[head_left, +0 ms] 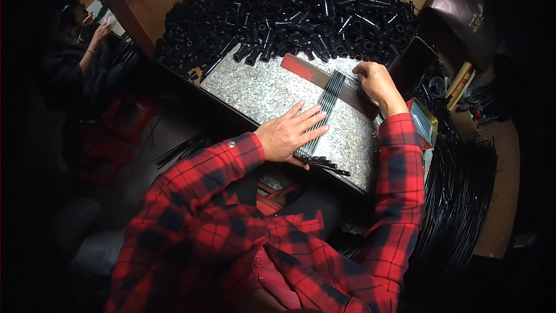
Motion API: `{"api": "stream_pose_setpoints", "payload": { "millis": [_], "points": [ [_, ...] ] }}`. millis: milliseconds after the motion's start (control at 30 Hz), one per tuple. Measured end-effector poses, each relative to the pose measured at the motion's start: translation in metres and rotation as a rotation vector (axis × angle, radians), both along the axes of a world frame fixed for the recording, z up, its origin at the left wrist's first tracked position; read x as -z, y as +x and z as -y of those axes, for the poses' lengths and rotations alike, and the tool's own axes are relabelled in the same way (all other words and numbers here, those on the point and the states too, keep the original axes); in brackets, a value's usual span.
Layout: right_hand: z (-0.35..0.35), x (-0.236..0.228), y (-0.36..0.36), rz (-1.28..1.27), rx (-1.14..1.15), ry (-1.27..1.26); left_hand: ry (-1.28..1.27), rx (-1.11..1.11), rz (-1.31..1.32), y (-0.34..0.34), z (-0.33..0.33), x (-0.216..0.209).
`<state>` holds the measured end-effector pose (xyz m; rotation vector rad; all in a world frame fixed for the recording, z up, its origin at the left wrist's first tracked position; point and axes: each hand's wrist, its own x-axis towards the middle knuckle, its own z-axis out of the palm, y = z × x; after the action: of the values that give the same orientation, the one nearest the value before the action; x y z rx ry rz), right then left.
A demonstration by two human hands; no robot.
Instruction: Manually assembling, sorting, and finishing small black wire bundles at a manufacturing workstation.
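Observation:
A row of thin dark rods (332,93) lies side by side on a speckled grey metal sheet (243,90). Their far ends rest across a flat red-and-brown bar (310,72), and thicker black ends show at the near edge of the sheet. My left hand (291,132) lies over the near half of the rods, fingers stretched out and apart. Just right of their far ends, my right hand (375,84) is closed in a pinch above the bar. Whatever sits between its fingertips is too small to make out.
A big heap of short black tubular parts (289,11) covers the far side. To the right are a small red-and-yellow box (424,122), a dark bag (460,14) and a thick bunch of long thin rods (454,191). Another person's hand (102,32) works at far left.

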<state>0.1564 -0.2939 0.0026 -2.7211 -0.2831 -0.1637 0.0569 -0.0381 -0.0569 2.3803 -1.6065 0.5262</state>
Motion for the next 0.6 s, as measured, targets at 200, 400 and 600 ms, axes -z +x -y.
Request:
{"api": "stream_pose_setpoints", "payload": {
  "millis": [200,400,600],
  "points": [
    [0.006,0.003,-0.009,-0.036,-0.031,0.038,-0.019,0.039,-0.117,-0.005,0.001,-0.002],
    [0.013,0.004,-0.012,-0.009,-0.045,0.03,0.006,0.028,-0.17,-0.007,0.003,-0.01],
    [0.016,0.009,-0.013,0.054,-0.027,0.021,0.002,0.02,-0.195,-0.007,0.002,-0.009]
  ]
}}
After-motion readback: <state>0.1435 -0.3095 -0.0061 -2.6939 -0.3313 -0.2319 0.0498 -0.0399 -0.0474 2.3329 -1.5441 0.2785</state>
